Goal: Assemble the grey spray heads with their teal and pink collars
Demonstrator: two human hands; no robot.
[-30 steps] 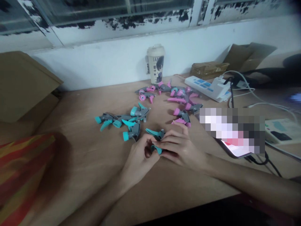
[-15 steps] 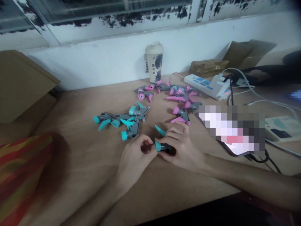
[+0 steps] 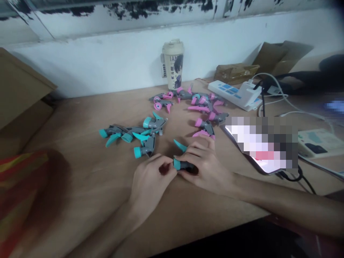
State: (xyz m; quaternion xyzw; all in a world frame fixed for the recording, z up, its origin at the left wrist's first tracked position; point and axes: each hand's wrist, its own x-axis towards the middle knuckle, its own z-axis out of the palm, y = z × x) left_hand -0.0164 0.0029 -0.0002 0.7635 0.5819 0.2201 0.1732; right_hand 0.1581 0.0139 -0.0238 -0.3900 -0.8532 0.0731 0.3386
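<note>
My right hand (image 3: 208,165) is closed around a grey trigger sprayer head (image 3: 184,165) with a teal collar and teal lever, its collar facing left. The thumb and forefinger of my left hand (image 3: 151,181) are pinched together at the collar's open end; whatever lies between those fingertips is hidden. Left of my hands sits a loose group of grey and teal sprayer heads (image 3: 156,123), the nearest one (image 3: 145,148) just beyond my left knuckles. Grey and pink sprayer heads (image 3: 205,125) lie beyond my right hand, and more pink ones (image 3: 162,104) spread toward the wall.
A lidded coffee cup (image 3: 174,66) stands against the wall. To the right are a white power strip (image 3: 228,94) with cables, a phone (image 3: 258,154) and a taped brown package (image 3: 236,72). Cardboard (image 3: 24,86) and a red-yellow cloth (image 3: 21,193) occupy the left side.
The view has tilted down and shifted slightly, so everything sits a little differently in the picture. Both hands keep nearly the same hold at the sprayer head's collar.
</note>
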